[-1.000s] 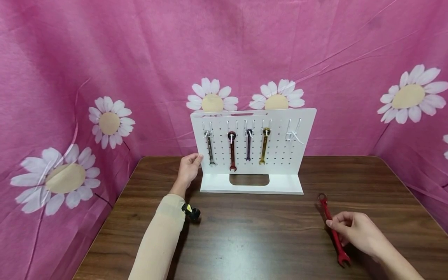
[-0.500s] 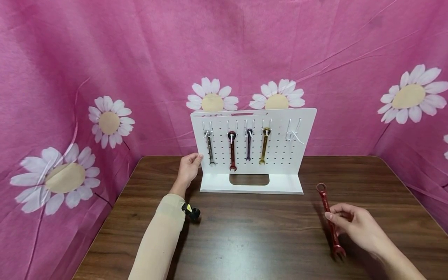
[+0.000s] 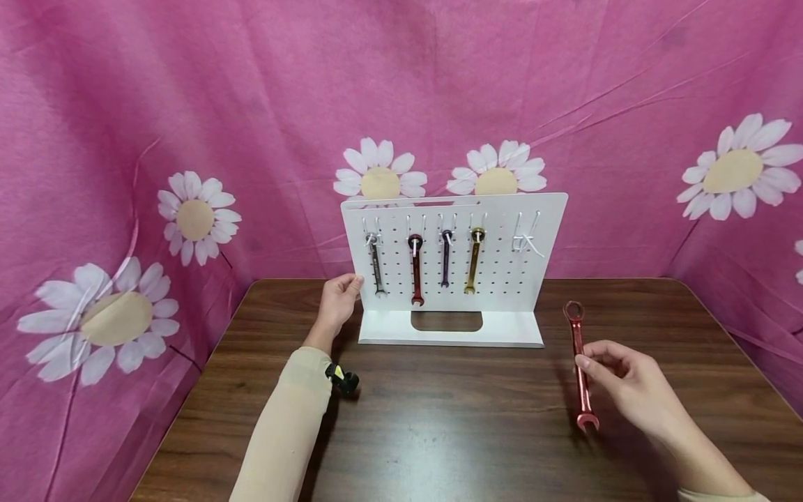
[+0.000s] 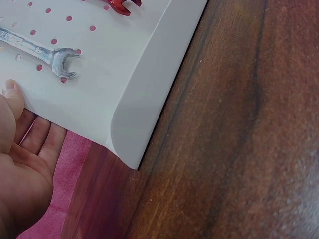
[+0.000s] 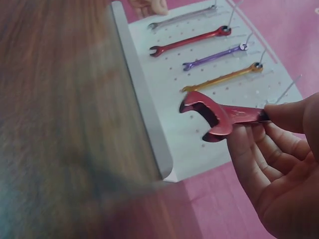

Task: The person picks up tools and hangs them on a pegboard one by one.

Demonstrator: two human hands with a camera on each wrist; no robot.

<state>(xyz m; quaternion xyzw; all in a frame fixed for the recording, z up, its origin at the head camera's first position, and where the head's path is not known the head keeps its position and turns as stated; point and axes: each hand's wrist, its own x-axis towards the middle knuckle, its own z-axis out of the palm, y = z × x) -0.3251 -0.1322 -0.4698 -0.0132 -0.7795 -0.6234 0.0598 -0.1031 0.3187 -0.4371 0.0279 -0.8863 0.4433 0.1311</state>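
My right hand [image 3: 636, 387] pinches a red combination wrench [image 3: 583, 397] by its shank between thumb and fingers. The wrench is off the table, ring end up, to the right of a white pegboard stand [image 3: 527, 206]. In the right wrist view its open-ended jaw points toward the camera. My left hand [image 3: 339, 303] grips the pegboard's left edge; in the left wrist view the thumb is in front and other fingers go behind. On hooks hang a silver wrench [image 3: 376, 268], a red wrench [image 3: 417, 272], a purple wrench [image 3: 446, 259] and a gold wrench [image 3: 473, 263].
A wire hook [image 3: 525, 240] juts from the pegboard's right side. The stand's base sits on a brown wooden table [image 3: 439, 418]. Behind and beside the table hangs a pink cloth [image 3: 282, 104] with white daisies. A black camera [image 3: 345, 380] sits on my left wrist.
My right hand has moved up and away from me, lifting the red wrench, which now stands more upright in view. My left hand and the pegboard have not moved.
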